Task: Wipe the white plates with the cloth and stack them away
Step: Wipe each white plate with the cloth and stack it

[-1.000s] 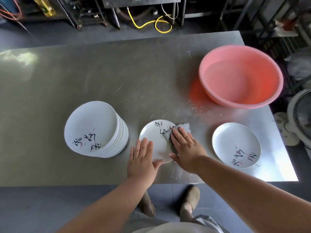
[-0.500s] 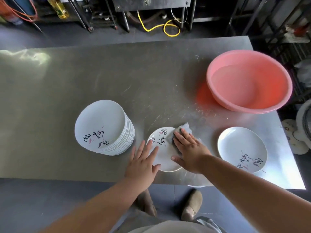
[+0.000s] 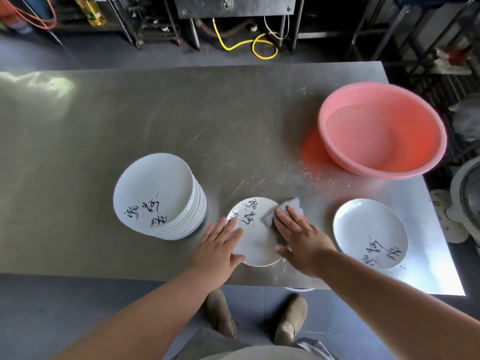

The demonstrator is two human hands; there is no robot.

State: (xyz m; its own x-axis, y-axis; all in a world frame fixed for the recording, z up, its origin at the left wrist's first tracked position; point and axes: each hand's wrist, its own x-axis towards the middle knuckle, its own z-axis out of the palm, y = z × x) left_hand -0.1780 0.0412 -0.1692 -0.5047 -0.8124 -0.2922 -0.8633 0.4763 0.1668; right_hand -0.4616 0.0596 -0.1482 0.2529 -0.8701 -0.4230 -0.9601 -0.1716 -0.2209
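While the fingers [image 3: 287, 219] of the right hand [image 3: 302, 239] lie straight and close together, pressing the grey cloth [image 3: 292, 203] flat, we are plainly mid-wipe. Nothing is curled or pinched. The palm bears down, and a corner of the cloth pokes out beyond the fingertips, over the far right rim of the middle plate [image 3: 257, 245].

Across from it, the left hand [image 3: 218, 246] has its fingers [image 3: 228, 226] straight and a little spread. They rest on that plate's left edge with the thumb along its near rim, and we judge they are steadying it.

The plate sits flat on the steel table [image 3: 155, 113] near the front edge, between the two hands, with its painted lettering showing bare between them.

Moving outward, a tall stack of plates [image 3: 155, 193] stands just to the left, and a single plate [image 3: 363, 227] lies to the right, apart from the hand. A pink basin [image 3: 428, 141] sits further back on the right.

How far along are we? We cannot tell which side is the finished pile. If the tall stack is the wiped one, only a plate or two remain; if it is waiting, the job has barely begun. Either way, this plate has yet to be stacked.
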